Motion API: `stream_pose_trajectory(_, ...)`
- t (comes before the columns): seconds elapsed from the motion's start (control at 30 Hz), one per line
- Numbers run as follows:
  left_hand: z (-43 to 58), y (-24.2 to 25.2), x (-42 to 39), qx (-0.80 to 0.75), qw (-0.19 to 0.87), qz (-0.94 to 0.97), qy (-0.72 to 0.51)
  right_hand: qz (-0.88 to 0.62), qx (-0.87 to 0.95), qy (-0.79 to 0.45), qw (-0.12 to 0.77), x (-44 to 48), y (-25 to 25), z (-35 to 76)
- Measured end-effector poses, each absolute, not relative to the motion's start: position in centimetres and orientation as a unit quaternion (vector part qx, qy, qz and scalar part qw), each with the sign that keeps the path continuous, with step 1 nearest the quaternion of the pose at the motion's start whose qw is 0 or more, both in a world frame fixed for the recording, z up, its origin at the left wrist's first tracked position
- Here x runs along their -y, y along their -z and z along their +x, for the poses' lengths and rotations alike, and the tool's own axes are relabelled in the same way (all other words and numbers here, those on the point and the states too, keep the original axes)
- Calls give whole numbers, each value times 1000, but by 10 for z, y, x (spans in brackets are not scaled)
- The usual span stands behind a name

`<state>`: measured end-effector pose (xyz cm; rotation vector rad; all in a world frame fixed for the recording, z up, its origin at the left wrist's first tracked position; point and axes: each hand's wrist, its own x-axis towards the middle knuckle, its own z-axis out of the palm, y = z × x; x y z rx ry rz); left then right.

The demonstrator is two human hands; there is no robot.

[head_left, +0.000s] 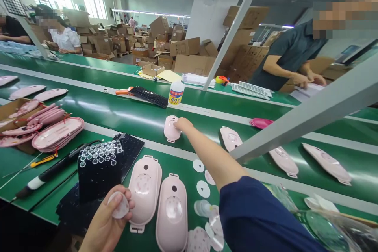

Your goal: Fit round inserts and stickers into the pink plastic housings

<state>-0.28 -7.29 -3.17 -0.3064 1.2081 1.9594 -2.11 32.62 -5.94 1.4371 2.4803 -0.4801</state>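
Left hand (pixel 103 218) is closed on a translucent round disc (pixel 119 209); right hand (pixel 185 125), its grip unclear, is laid against a pale-pink oval plastic shell (pixel 169 131) on the green belt (pixel 103 108), where even pressure should be applied.

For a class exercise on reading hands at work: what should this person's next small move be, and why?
Probably the right hand should leave the far pink shell and come back toward the left hand: that shell already lies on the green belt, while the left hand holds a pale round disc beside two nearer pink shells.
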Motion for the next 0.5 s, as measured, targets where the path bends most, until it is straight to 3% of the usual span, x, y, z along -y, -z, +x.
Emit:
stream_pose_trajectory(0.17,-4,33,63,-472,423,-103,-767,391,-917,64,48,-318,67,-10)
stream_pose_trajectory(0.3,-7,32,63,-471,424,-93,-768,324,-942,42,74,-322,68,-4)
stream_pose_trajectory(0.5,-7,37,68,-464,441,-69,-765,365,-924,52,102,-326,53,-1)
